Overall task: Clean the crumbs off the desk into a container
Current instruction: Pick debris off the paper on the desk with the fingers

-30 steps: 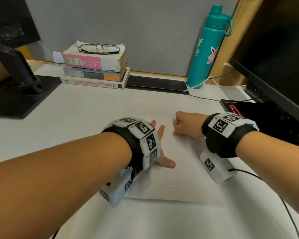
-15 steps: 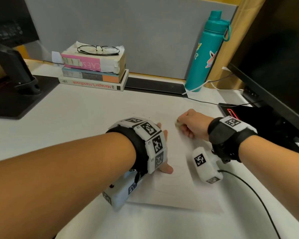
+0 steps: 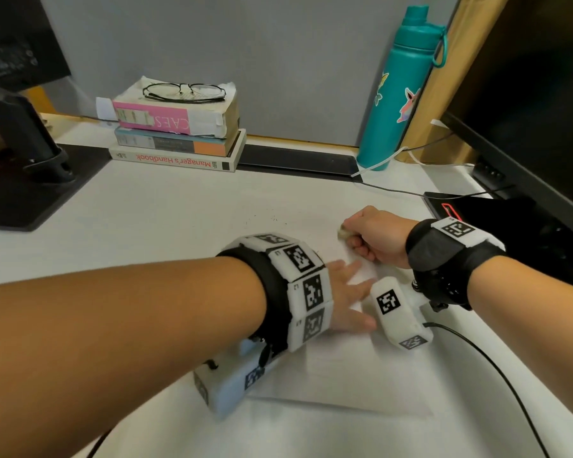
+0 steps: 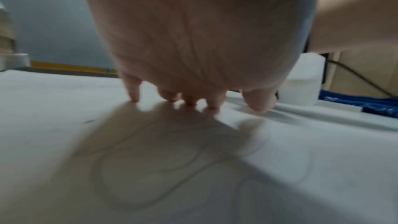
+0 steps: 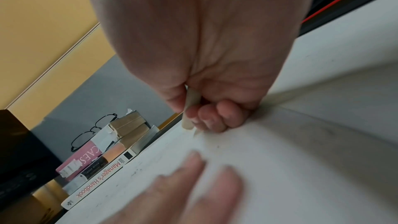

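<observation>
A white paper sheet [image 3: 344, 375] lies on the white desk [image 3: 146, 233]. My left hand [image 3: 348, 292] presses flat on it, fingers spread and straight [image 4: 189, 101]. My right hand [image 3: 351, 238] is curled near the sheet's far edge and pinches a small pale eraser-like piece [image 3: 342, 233] between thumb and fingers; the right wrist view shows this piece [image 5: 190, 108] touching the paper. Tiny dark crumbs [image 3: 265, 219] dot the desk just beyond the sheet. No container for the crumbs is in view.
A stack of books [image 3: 179, 137] with glasses [image 3: 184, 91] on top stands at the back. A teal bottle [image 3: 401, 87] is back right, a monitor [image 3: 526, 127] with its dark base [image 3: 477, 213] at right, a monitor arm [image 3: 24, 137] at left. A cable [image 3: 497, 375] trails from the right wrist.
My right wrist has rolled, so the pale piece now shows at the thumb and the wrist camera swings toward the left hand. The left hand stays flat on the paper.
</observation>
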